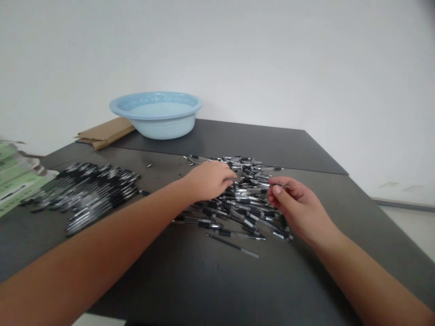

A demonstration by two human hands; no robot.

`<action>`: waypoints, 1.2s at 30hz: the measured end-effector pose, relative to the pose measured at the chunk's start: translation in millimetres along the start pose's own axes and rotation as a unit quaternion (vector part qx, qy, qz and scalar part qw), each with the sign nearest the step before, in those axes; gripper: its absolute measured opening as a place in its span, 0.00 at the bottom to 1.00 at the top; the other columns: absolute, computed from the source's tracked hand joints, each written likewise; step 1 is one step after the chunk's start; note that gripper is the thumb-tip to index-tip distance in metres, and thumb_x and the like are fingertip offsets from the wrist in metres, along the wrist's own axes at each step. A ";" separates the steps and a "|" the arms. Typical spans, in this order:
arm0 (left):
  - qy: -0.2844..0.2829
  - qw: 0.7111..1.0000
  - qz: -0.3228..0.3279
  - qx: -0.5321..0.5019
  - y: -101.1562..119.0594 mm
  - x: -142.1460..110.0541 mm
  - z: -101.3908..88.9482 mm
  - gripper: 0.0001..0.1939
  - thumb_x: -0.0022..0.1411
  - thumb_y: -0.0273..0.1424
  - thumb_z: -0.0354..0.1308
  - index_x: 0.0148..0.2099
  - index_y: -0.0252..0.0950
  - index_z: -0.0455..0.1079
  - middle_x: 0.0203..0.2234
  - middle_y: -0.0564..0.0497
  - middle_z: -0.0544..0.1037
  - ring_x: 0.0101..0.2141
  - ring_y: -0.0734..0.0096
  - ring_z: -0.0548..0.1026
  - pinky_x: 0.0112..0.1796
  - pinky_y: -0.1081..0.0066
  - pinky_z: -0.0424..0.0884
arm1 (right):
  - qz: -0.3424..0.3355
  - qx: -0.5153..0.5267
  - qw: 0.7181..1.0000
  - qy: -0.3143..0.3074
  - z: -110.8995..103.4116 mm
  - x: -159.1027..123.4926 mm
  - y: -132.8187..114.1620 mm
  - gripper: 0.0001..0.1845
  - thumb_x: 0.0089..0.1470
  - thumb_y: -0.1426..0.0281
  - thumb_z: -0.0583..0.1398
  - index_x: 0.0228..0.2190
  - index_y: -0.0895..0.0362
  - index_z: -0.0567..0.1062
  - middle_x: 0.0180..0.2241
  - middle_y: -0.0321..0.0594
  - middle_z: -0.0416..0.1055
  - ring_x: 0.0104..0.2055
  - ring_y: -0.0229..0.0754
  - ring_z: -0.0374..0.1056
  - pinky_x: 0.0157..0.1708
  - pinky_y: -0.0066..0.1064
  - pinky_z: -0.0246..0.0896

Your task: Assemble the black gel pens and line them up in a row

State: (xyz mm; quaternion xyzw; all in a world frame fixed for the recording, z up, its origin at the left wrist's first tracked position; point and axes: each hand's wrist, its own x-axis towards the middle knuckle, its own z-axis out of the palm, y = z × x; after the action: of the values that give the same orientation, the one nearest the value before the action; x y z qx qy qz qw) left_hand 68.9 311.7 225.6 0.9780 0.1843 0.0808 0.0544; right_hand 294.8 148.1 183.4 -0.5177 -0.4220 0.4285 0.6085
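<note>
A loose heap of clear pens with black grips [244, 206] lies on the dark table. My left hand [212, 179] reaches over the heap's far left side, thumb and forefinger a little apart, with nothing plainly between them. At the heap's right edge, my right hand [297, 201] pinches a thin pen between thumb and fingers; a dark slender end shows past the thumb, and the rest blends into the heap behind. One slim dark refill [233, 246] lies apart, in front of the heap.
Rows of pens [102, 190] lie to the left, beside green-and-white boxes [20, 181]. At the back stand a light blue basin [163, 127] and a flat brown paper bag [107, 131]. A small metal tip [149, 165] sits near the rows. A white wall rises behind.
</note>
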 end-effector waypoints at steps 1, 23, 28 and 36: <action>-0.014 1.000 0.008 0.001 -7.4 7.3 3.5 0.15 0.73 0.35 0.57 0.56 0.40 0.79 0.50 0.45 0.82 0.51 0.57 0.78 0.54 0.60 0.70 | -0.006 -0.007 1.000 0.004 -0.6 1.0 1.2 0.16 0.59 0.56 0.71 0.45 0.48 0.81 0.34 0.36 0.77 0.35 0.38 0.71 0.38 0.30 0.68; -0.093 0.988 0.016 0.125 -2.1 39.3 20.7 0.12 0.72 0.36 0.56 0.45 0.34 0.77 0.43 0.39 0.83 0.43 0.52 0.81 0.45 0.60 0.72 | -0.052 -0.035 0.998 -0.025 9.0 -0.7 -22.8 0.22 0.57 0.49 0.69 0.43 0.53 0.80 0.32 0.37 0.77 0.33 0.40 0.71 0.34 0.32 0.67; -0.094 0.986 0.033 0.134 2.7 38.6 22.1 0.12 0.74 0.34 0.54 0.47 0.36 0.77 0.43 0.40 0.82 0.45 0.53 0.80 0.48 0.60 0.72 | -0.057 -0.046 0.997 -0.029 8.2 0.4 -22.8 0.21 0.59 0.50 0.67 0.44 0.53 0.79 0.32 0.37 0.77 0.33 0.40 0.70 0.35 0.34 0.67; -0.082 0.991 0.027 0.103 3.8 34.4 17.6 0.10 0.73 0.35 0.55 0.44 0.37 0.75 0.42 0.43 0.82 0.45 0.56 0.80 0.47 0.62 0.72 | -0.067 -0.055 0.996 -0.028 7.0 1.8 -23.0 0.21 0.60 0.50 0.67 0.44 0.54 0.79 0.33 0.38 0.77 0.33 0.40 0.70 0.35 0.35 0.68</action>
State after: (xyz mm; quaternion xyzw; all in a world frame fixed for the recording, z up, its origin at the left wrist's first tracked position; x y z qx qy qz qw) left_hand 105.0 319.6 213.6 0.9864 0.1597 -0.0179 -0.0343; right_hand 290.6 149.4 207.1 -0.5089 -0.4957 0.3769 0.5943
